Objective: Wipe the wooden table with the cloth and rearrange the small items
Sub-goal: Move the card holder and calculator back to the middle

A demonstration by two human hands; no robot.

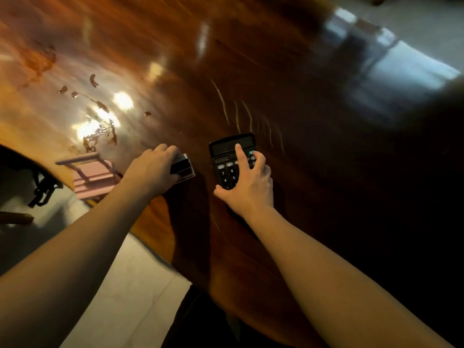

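A black calculator (227, 156) lies on the glossy wooden table (251, 71). My right hand (247, 183) rests over its keypad, thumb at its near left edge and forefinger stretched up to the display. Left of it, my left hand (153, 168) covers a small dark and pink box-like item (184, 167), fingers curled over its top. Most of that item is hidden under the hand. No cloth is in view.
A pink stand-like object (91, 175) sits at the table's near left edge. Wet smears and droplets (96, 126) glint on the wood beyond it. A pale tiled floor (130, 285) shows below the curved table edge, and a dark object (42, 187) lies at far left.
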